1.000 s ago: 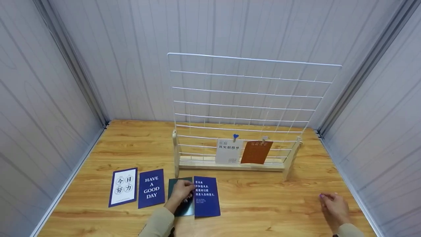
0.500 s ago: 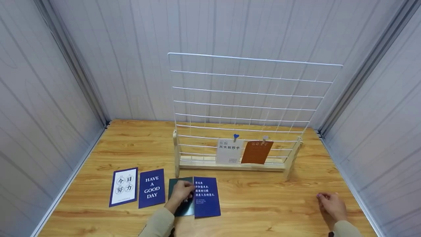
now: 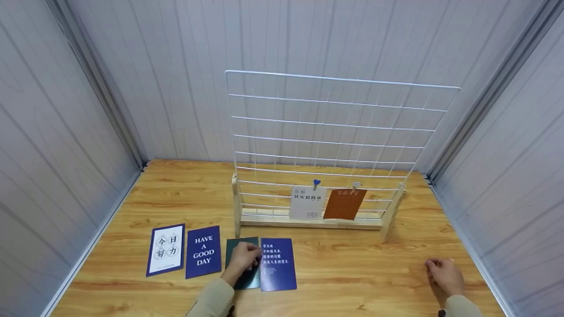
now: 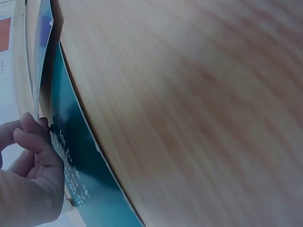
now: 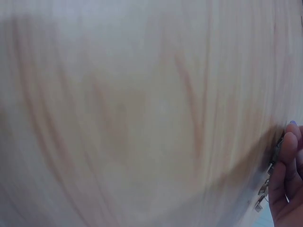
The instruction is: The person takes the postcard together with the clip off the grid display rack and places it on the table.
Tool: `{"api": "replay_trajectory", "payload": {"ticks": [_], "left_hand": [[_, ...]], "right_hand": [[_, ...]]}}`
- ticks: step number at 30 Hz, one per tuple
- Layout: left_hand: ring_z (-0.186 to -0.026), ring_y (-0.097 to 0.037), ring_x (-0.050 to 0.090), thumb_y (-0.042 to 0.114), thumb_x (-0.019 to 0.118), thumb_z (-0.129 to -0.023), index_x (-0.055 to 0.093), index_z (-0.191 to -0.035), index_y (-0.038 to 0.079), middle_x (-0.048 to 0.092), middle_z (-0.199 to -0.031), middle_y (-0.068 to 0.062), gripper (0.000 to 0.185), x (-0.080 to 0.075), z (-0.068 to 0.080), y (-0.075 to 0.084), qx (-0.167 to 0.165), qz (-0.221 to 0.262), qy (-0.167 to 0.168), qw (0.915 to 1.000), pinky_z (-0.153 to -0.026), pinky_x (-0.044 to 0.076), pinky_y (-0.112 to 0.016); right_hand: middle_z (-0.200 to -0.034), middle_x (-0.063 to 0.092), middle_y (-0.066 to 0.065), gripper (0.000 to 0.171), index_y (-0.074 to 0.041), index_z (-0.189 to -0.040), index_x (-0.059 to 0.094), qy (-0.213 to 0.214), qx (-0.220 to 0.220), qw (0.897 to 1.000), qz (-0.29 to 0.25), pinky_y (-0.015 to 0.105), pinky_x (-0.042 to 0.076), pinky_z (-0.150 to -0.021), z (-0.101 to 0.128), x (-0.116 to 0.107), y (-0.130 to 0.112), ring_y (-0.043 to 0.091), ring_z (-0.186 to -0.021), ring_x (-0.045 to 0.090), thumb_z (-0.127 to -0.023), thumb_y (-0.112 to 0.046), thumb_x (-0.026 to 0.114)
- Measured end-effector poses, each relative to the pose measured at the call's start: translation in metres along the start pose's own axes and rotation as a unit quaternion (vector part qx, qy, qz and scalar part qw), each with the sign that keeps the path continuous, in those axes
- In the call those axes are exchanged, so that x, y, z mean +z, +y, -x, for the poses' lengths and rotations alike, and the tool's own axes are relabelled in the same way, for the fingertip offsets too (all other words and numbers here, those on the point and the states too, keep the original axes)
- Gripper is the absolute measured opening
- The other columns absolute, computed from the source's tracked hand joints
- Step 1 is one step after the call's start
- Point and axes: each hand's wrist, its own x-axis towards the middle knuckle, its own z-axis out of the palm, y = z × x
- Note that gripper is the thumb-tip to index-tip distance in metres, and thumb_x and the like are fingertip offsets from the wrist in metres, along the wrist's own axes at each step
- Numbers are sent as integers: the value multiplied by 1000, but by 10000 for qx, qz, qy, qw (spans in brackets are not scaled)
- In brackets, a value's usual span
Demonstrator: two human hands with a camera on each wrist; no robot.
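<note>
My left hand [image 3: 245, 256] pinches the left edge of a blue card with white writing [image 3: 278, 266]. In the left wrist view that card [image 4: 43, 56] stands tilted above a dark green card [image 4: 90, 156]. The green card lies on the table, partly hidden by the hand. Far to the right, my right hand [image 3: 447, 275] pinches a small purple-tipped clip [image 3: 427, 262] between thumb and finger. Beside that hand, several small clips [image 5: 263, 187] show in the right wrist view.
A white wire grid [image 3: 326, 143] on a wooden stand [image 3: 308, 224] stands behind. On it, a blue heart clip [image 3: 316, 182] holds a white card [image 3: 305, 207], and a pale clip [image 3: 356, 185] an orange card [image 3: 344, 206]. Two more cards, white-centred [image 3: 165, 249] and blue [image 3: 203, 264], lie left.
The blue card in my left hand has shifted slightly right. My right hand has moved a little to the left with the small purple-tipped clip.
</note>
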Motion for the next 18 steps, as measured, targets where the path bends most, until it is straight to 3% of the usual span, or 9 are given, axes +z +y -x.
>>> {"api": "replay_trajectory", "payload": {"ticks": [7, 14, 18], "left_hand": [[-50, -12, 51, 6, 54, -82, 62, -95, -8, 59, -68, -9, 20, 0, 2, 1, 29, 40, 60, 10000, -38, 37, -19], [-51, -15, 53, 7, 55, -81, 63, -90, -7, 60, -68, -11, 18, -2, 1, 3, 363, 70, 261, 9990, -41, 42, -23], [-54, -19, 56, 9, 55, -84, 62, -91, -9, 59, -69, -12, 20, -4, 0, 8, 560, 145, 335, 9978, -48, 48, -29]], "right_hand": [[-80, 62, 12, 35, 11, -104, 57, 207, -68, 9997, 101, 36, 47, -59, 1, 4, -1, 18, -61, 57, -88, -19, 50], [-95, 60, 22, 45, 10, -109, 55, 35, 117, 9998, 172, 50, 41, -74, 0, -4, -9, 41, -88, 53, -90, -30, 47], [-91, 61, 16, 49, 9, -113, 52, -20, 142, 9999, 65, 51, 39, -77, 0, -8, -15, 39, -90, 53, -91, -33, 44]]}}
